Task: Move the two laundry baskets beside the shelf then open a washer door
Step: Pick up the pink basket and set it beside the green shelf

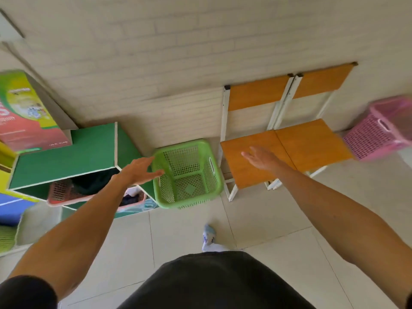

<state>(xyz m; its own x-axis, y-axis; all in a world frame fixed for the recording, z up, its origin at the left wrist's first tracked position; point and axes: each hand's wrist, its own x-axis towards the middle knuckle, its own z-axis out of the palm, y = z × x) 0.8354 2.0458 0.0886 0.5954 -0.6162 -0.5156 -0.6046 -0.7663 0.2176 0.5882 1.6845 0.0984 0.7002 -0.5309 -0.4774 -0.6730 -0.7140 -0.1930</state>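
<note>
Green basket point(188, 175) stands on the floor, touching the green shelf point(66, 152). Pink basket point(379, 132) sits well apart, past the chairs point(285, 148). Left hand point(140, 170) and right hand point(260, 158) are released, holding nothing. Judged: first basket placed; next, fetch the pink one.

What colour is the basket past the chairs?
Pink, a perforated plastic basket, seen in the head view.

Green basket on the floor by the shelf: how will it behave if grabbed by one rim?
The green basket looks empty, and its walls are perforated plastic, so probably light. A lift by one rim would likely tilt it; the slot handles on its sides seem the safer hold. On the smooth floor tiles it would probably slide rather than tip if pushed low. The left hand is open beside its rim.
</note>
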